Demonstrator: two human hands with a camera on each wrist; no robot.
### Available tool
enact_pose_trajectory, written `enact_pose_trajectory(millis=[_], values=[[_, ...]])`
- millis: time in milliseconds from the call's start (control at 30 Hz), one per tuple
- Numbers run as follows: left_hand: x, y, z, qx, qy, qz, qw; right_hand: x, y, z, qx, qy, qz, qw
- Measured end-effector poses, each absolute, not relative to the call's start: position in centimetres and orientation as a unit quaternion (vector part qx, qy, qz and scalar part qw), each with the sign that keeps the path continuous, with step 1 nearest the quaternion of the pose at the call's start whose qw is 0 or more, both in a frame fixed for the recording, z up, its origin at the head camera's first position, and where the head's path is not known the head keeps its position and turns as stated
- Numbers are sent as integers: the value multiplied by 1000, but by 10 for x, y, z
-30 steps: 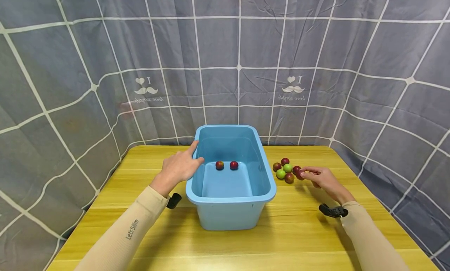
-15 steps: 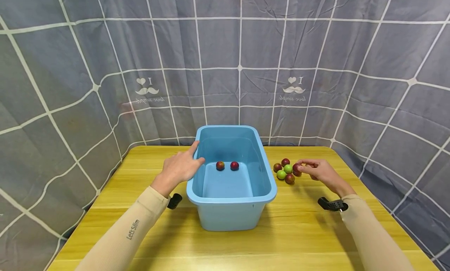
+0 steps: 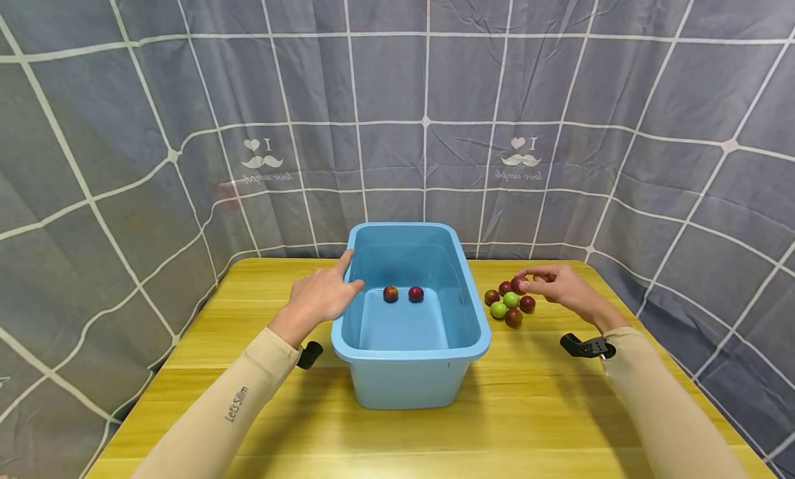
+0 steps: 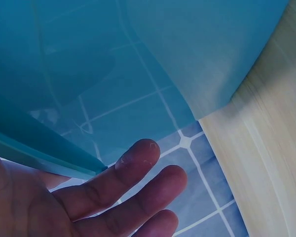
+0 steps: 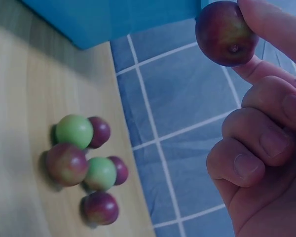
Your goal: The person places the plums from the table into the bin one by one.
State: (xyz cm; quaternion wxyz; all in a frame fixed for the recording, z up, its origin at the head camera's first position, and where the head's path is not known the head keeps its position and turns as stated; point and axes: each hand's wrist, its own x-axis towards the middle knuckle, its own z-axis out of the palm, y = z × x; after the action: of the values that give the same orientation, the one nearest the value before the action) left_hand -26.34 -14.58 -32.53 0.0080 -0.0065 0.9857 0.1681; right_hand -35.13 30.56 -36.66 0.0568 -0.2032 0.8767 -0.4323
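A blue plastic tub (image 3: 473, 342) stands at the table's centre with two dark red fruits (image 3: 390, 294) (image 3: 416, 294) on its floor. My left hand (image 3: 349, 272) rests on the tub's left rim, fingers (image 4: 138, 180) straight and relaxed along the outer wall (image 4: 138, 59). My right hand (image 3: 524, 280) hovers right of the tub and pinches a dark red fruit (image 3: 517, 284) (image 5: 225, 33) between thumb and forefinger. Just below it a cluster of red and green fruits (image 3: 511, 303) (image 5: 86, 168) lies on the table.
The yellow wooden table (image 3: 248, 368) is backed by a grey checked cloth (image 3: 422, 120) on three sides. Black wrist mounts (image 3: 308, 355) (image 3: 584, 346) sit on both beige sleeves. The fruit cluster lies close to the tub's right wall.
My right hand has picked a dark red fruit from the cluster's right side and lifted it up and a little leftward. The left hand has stayed on the rim.
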Motion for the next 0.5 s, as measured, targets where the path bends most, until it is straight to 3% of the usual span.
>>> enact_pose_trajectory(millis=[500], values=[[-263, -147, -325, -3, 985, 170, 6, -352, 279, -325, -267, 870, -414, 23]])
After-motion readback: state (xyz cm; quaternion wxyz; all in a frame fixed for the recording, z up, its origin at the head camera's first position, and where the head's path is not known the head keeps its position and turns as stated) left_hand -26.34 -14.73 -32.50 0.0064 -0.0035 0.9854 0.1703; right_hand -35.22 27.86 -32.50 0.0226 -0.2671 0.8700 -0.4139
